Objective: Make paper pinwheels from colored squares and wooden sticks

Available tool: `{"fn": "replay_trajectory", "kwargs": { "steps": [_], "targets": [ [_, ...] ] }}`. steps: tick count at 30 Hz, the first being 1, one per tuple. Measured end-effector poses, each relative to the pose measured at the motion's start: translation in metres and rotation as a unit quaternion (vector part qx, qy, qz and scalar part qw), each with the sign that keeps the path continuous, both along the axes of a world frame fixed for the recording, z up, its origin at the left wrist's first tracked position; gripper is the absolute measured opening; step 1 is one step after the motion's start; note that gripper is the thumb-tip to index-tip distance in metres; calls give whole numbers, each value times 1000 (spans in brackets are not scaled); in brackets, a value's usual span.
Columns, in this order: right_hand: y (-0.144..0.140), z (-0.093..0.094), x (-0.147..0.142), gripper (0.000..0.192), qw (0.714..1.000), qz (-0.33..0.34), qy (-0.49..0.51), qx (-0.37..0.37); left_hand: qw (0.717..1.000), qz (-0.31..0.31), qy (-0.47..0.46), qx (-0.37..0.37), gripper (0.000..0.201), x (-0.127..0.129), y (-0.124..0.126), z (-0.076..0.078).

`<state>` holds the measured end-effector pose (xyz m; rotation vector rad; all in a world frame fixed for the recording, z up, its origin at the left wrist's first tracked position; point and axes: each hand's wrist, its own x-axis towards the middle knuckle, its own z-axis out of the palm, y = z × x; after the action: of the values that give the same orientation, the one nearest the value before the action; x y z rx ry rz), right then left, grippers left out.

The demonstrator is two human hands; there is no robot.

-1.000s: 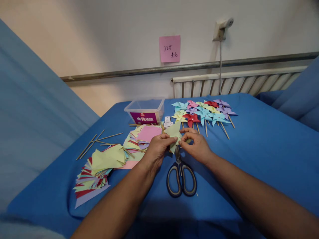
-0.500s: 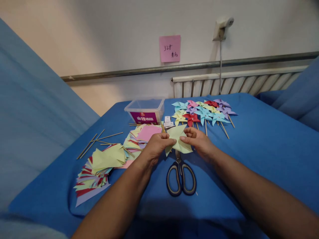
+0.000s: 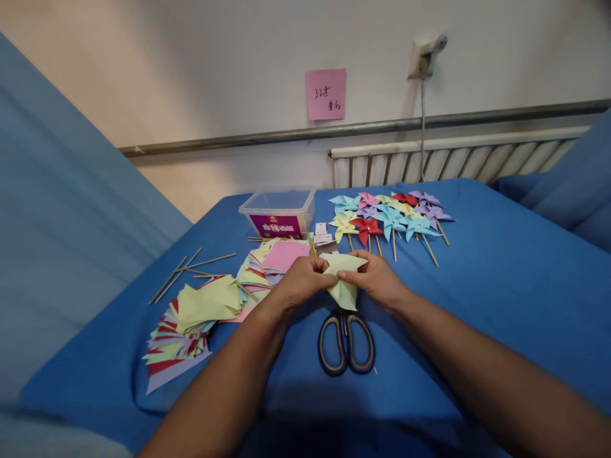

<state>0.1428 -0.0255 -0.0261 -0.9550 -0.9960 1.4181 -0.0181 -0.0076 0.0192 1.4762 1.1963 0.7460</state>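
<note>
Both hands meet at the middle of the frame. My left hand (image 3: 300,282) and my right hand (image 3: 377,278) are each closed in a pinch on the pale yellow paper piece (image 3: 344,280), thumbs and fingertips gripping it from opposite sides. The paper is held just above the blue-covered counter (image 3: 501,280), directly over the blades of the scissors (image 3: 346,340), which lie flat with their handle loops toward me.

Step in hand, as I judge it: folding the corners of a cut square inward to form a pinwheel head. The paper shows a flat upper flap and a pointed lower flap, consistent with a partly folded blank.

Orientation of the paper: the upper flap spreads left to right, with a tip pointing right, toward the finished pinwheels (image 3: 391,216). The lower flap tapers to a point aimed down at the scissors and toward me. The long axis, as far as I can tell, runs from the upper flap to the lower tip, roughly away from me to toward me. The centre of the piece is hidden by my fingers.

Next move, as I judge it, calls for:
1. Keeping the gathered corners pinned at the centre with one hand.
2. Freeing the other hand without letting the flaps spring open.

Left of my hands lie stacks of coloured paper squares (image 3: 200,312) and wooden sticks (image 3: 191,264). A clear plastic box (image 3: 279,213) stands beyond them.
</note>
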Motion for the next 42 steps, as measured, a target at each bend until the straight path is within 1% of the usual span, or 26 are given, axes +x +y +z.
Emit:
{"fn": "replay_trajectory", "kwargs": {
  "steps": [3,5,8,10,11,13,18,23,26,28,31,33,34,35,37,39,40,42],
  "targets": [
    [2,-3,-8,44,996,-75,39,1,996,63,-61,-10,14,6,0,-5],
    [3,-5,-12,43,989,-117,87,-10,983,104,-141,-54,23,11,0,-8],
    [4,-6,-16,40,978,-153,140,-24,946,110,-264,-153,34,19,-3,-12],
    [4,-6,-17,40,973,-175,149,-29,925,106,-309,-192,34,23,-6,-15],
    [4,-6,-17,40,971,-184,148,-30,920,108,-320,-199,33,25,-7,-16],
    [4,-8,-18,41,970,-195,144,-26,917,118,-327,-197,29,28,-9,-18],
    [7,-17,-21,41,973,-191,128,-4,921,156,-317,-164,20,31,-11,-21],
    [8,-20,-22,44,975,-187,117,-2,929,165,-294,-151,14,31,-9,-23],
    [6,-17,-19,44,981,-173,86,8,928,164,-299,-149,15,29,-7,-22],
    [3,-15,-16,41,985,-160,54,36,921,155,-318,-162,20,25,-5,-19],
    [-3,-11,-12,40,980,-151,-11,127,904,158,-343,-201,26,17,0,-11],
    [-8,-9,-9,45,961,-165,-87,206,892,176,-357,-214,27,11,3,-5],
    [-10,-7,-8,49,944,-173,-137,247,887,186,-363,-216,27,9,4,-3],
    [-12,-6,-6,52,921,-181,-192,288,884,191,-369,-217,26,8,4,-1],
    [-14,-3,-4,54,866,-179,-296,361,881,185,-374,-223,25,6,4,1],
    [-14,-2,-3,50,818,-164,-370,408,882,168,-374,-233,25,5,3,1],
    [-14,-1,-2,46,802,-159,-392,422,883,160,-372,-237,25,5,2,1],
    [-12,-1,-1,37,782,-156,-417,436,884,150,-369,-243,24,6,2,0]
  ]
}}
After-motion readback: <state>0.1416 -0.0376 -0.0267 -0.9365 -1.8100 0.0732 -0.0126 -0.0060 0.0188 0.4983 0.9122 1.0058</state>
